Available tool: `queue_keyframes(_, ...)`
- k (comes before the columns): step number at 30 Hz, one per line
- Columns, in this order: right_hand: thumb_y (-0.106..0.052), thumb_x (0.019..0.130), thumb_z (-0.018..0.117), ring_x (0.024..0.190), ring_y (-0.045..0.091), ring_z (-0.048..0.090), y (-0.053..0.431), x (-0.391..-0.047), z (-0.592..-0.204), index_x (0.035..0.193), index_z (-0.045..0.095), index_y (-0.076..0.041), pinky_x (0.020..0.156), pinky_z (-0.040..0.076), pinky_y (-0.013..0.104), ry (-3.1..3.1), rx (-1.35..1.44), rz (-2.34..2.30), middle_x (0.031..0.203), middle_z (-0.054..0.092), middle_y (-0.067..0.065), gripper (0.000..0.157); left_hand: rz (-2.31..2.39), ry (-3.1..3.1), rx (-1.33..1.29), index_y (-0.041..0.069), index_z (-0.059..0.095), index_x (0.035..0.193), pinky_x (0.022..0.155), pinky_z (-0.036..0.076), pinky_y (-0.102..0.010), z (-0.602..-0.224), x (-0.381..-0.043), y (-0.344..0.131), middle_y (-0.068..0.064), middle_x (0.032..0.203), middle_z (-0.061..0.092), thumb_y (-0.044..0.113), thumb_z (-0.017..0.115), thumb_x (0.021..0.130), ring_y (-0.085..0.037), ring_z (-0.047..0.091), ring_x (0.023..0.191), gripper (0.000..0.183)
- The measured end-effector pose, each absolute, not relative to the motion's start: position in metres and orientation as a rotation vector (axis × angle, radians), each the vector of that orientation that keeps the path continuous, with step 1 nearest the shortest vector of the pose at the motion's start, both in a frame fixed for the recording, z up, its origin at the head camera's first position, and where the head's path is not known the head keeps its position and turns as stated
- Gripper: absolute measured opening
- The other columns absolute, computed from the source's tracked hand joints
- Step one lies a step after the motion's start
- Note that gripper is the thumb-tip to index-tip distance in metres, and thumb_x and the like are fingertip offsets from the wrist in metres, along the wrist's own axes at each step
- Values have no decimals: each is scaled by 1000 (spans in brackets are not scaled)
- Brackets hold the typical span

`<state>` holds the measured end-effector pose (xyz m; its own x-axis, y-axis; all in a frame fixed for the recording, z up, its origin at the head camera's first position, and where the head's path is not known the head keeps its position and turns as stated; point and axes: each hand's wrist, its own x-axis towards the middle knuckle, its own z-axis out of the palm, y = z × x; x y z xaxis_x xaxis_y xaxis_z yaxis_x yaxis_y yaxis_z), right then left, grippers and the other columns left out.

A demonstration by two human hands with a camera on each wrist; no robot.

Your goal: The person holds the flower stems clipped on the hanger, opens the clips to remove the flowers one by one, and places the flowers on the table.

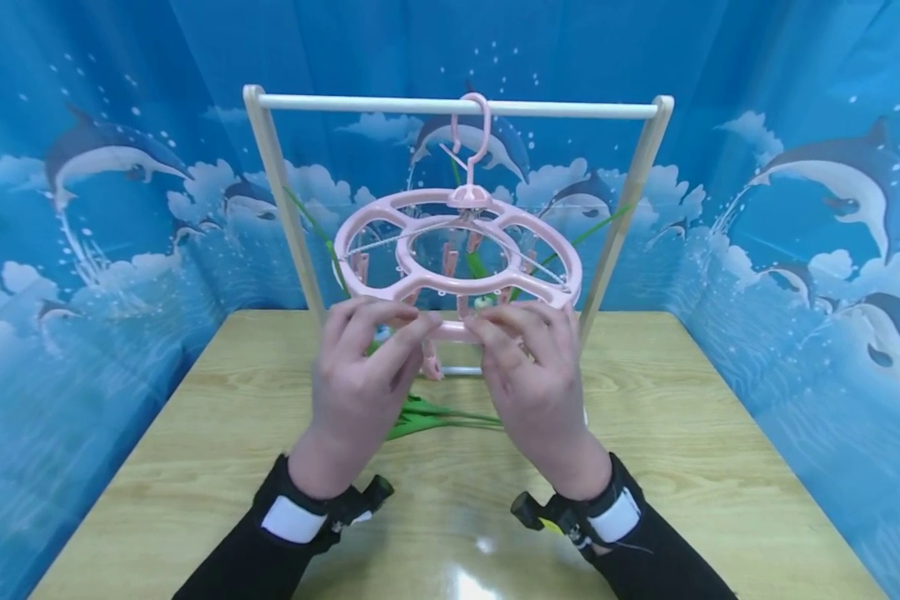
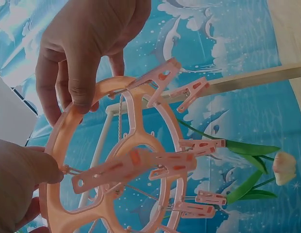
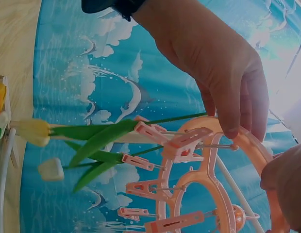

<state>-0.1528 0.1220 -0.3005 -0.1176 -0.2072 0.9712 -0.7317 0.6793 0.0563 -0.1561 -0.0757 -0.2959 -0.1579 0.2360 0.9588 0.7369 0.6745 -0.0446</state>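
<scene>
A pink round clip hanger point(image 1: 412, 285) hangs by its hook point(image 1: 484, 125) from the crossbar of a rack. My left hand point(image 1: 356, 367) holds its near rim with thumb and fingers. To the right along that same rim, my right hand point(image 1: 536, 375) grips it too. Pink clothespins point(image 2: 109, 172) dangle below the ring. Some of them hold artificial tulips, among them a pale tulip point(image 2: 284, 168) in the left wrist view, and a yellow tulip point(image 3: 35, 132) and a white tulip point(image 3: 51, 169) in the right wrist view. My hands hide part of the rim.
The wooden rack point(image 1: 645, 158) with its white crossbar point(image 1: 345, 103) stands on a wood-grain table point(image 1: 232, 467). Green leaves and stems point(image 1: 435, 417) lie on the table beneath the hanger. A blue dolphin-print curtain point(image 1: 82, 250) encloses the back and sides.
</scene>
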Motion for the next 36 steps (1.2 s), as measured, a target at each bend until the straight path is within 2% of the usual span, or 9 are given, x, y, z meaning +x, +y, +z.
queue_keyframes(6,0,90,69,100,37,62,127,-153,-301,113,74,-9,85,44,50,-1684,754,548,105,72,13,25,-601,-1700,-845,6,75,111,92,53,-42,-294,-152,-78,-16,109,69,7,79,87,-35,61,105,25)
queue_keyframes(9,1,89,69,102,37,61,130,-153,-302,112,74,-8,90,44,52,-1706,760,562,107,71,13,25,-669,-1636,-837,1,72,108,88,52,-39,-294,-149,-82,-18,107,67,6,70,90,-35,61,100,18)
queue_keyframes(13,2,87,68,104,37,61,132,-154,-302,111,74,-7,93,44,52,-1724,770,576,108,71,12,26,-752,-1546,-724,-4,63,95,76,48,-35,-294,-152,-88,-20,100,63,-3,55,90,-36,58,91,9)
queue_keyframes(18,4,86,65,106,37,60,136,-157,-302,110,73,-5,97,44,51,-1749,759,598,109,70,13,26,-795,-1623,-537,-6,53,91,74,45,-32,-294,-162,-99,-24,105,59,-20,47,85,-37,59,101,16)
queue_keyframes(22,4,86,65,106,37,60,138,-157,-304,110,72,-4,98,44,51,-1769,759,610,109,70,14,26,-746,-1748,-478,-7,60,102,82,50,-34,-296,-170,-106,-22,114,62,-21,53,86,-36,59,110,22)
queue_keyframes(27,6,85,64,103,38,60,140,-160,-303,110,71,-4,93,46,50,-1748,774,608,108,70,15,27,-716,-1845,-501,-4,60,115,104,50,-35,-297,-178,-105,-15,125,66,-10,63,92,-31,59,121,24)
queue_keyframes(32,5,87,61,103,38,61,144,-164,-298,110,71,-3,93,48,48,-1727,791,591,108,69,15,26,-749,-1851,-521,-2,54,123,106,49,-28,-298,-181,-104,-10,126,66,-2,69,93,-24,62,121,34)
queue_keyframes(36,5,88,61,104,38,61,146,-165,-297,110,71,-4,95,47,49,-1738,801,587,109,69,15,26,-738,-1852,-545,-2,60,119,110,45,-29,-298,-182,-105,-10,127,67,-1,73,90,-25,60,126,32)
